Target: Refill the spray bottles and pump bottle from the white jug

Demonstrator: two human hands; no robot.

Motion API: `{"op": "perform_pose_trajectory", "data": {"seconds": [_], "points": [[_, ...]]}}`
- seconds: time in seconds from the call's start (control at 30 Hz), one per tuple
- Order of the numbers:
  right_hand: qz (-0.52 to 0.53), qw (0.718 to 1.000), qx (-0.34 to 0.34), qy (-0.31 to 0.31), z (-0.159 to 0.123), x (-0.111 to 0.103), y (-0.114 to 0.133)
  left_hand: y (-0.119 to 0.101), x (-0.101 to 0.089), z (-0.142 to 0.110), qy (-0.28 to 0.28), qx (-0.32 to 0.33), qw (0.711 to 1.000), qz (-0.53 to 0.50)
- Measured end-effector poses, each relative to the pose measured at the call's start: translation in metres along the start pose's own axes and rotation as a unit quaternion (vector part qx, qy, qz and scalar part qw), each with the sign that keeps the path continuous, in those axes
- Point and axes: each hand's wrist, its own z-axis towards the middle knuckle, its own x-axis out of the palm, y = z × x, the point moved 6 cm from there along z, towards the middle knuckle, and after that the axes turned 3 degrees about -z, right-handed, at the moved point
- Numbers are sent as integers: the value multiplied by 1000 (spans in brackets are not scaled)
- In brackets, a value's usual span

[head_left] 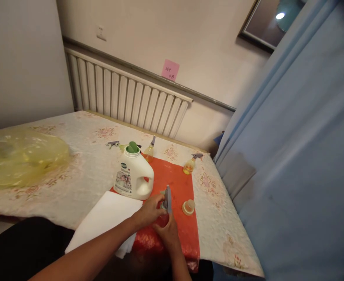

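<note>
My left hand [150, 211] is closed on the grey trigger head [167, 198] of a small spray bottle that stands on a red cloth [179, 183]. My right hand [168, 230] wraps the bottle's body from below; the body is mostly hidden by my fingers. A small yellowish cap [188, 207] lies on the cloth just right of my hands. A white detergent jug [133, 173] with a green cap stands just left of them.
More small spray bottles [150, 150] [190, 164] [115, 145] lie or stand behind the jug. A white sheet [106, 216] lies at the table's near edge, a yellow plastic bag [22, 156] at left. A blue curtain [291, 156] hangs on the right, a radiator [122, 95] behind.
</note>
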Motion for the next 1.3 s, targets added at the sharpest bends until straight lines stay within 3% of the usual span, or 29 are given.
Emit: {"op": "perform_pose_trajectory", "data": {"seconds": [0.23,0.53,0.63,0.77,0.93,1.07,1.23,1.3], "points": [[-22,999,12,-29,1,-2,-6,-23,-5,2,-92,25,995,-28],[-12,999,25,-28,-1,-1,-7,-57,-20,13,-54,28,983,-174],[-10,999,19,-34,-1,-3,-3,-67,-24,11,-54,38,986,-151],[-9,999,19,-35,-1,-2,-7,-71,-23,9,-25,56,997,-37],[-12,999,34,-17,0,3,-17,-72,-28,11,-31,36,998,-31],[-10,999,36,-14,0,4,-17,-78,-25,9,4,28,999,-35],[-10,999,36,-23,-1,2,-12,-79,-30,4,-9,38,999,-9],[-13,999,44,-19,-1,1,-10,-75,-33,4,-32,37,998,-47]]}}
